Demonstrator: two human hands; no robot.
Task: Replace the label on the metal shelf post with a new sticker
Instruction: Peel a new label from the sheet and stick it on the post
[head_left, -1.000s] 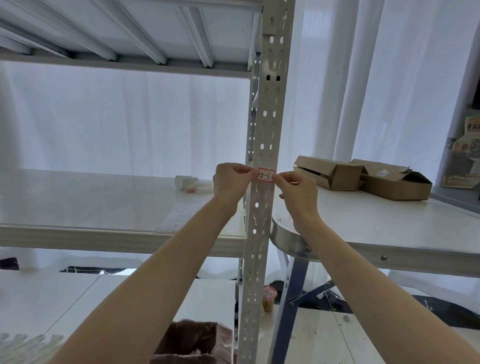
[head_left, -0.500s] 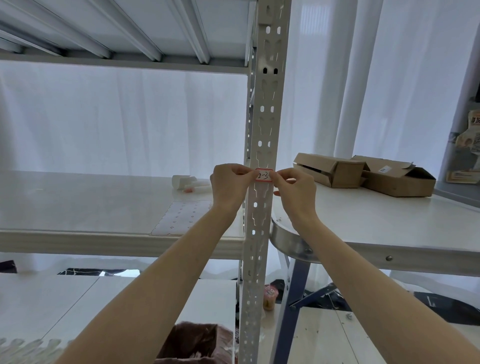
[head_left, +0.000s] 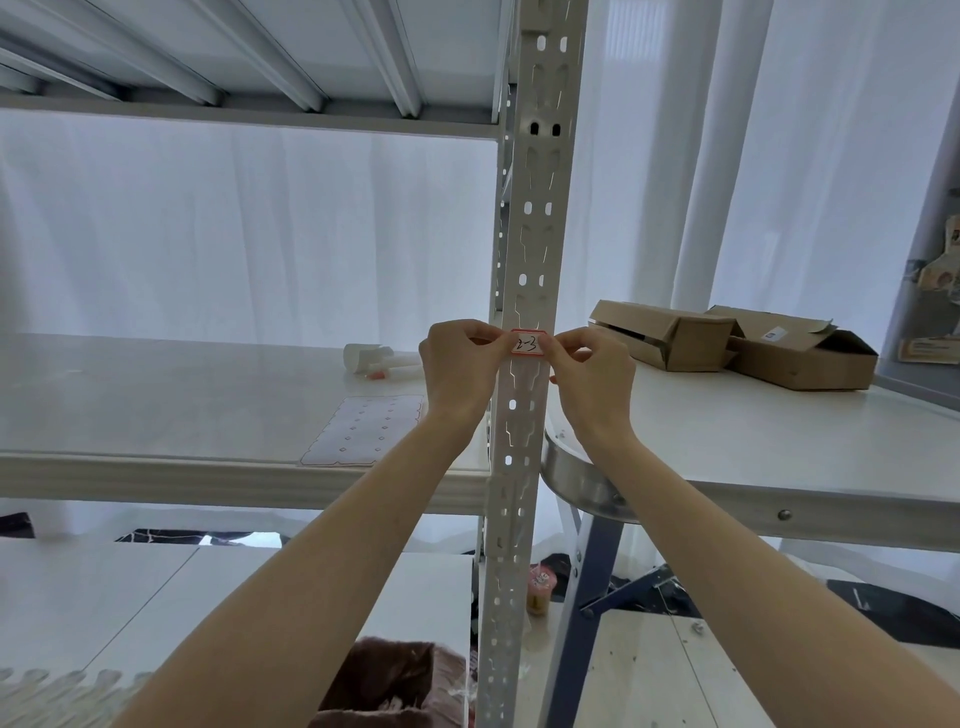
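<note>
A perforated grey metal shelf post (head_left: 530, 234) runs top to bottom through the middle of the view. A small white sticker with a red border and handwritten "2-3" (head_left: 529, 344) lies flat across the post's face. My left hand (head_left: 460, 364) pinches the sticker's left end and my right hand (head_left: 592, 374) pinches its right end, one on each side of the post. A sticker sheet with its labels removed (head_left: 363, 431) lies on the shelf to the left.
A white shelf board (head_left: 156, 405) carries white bottles (head_left: 374, 358) behind the sheet. Right of the post, a round white table (head_left: 779, 441) holds two open cardboard boxes (head_left: 737, 345). A brown bag (head_left: 395, 680) and a small jar (head_left: 540, 590) sit on the floor below.
Both hands stay on the sticker at the post. The view has shifted slightly and the sticker now sits flatter and more centred on the post's face.
</note>
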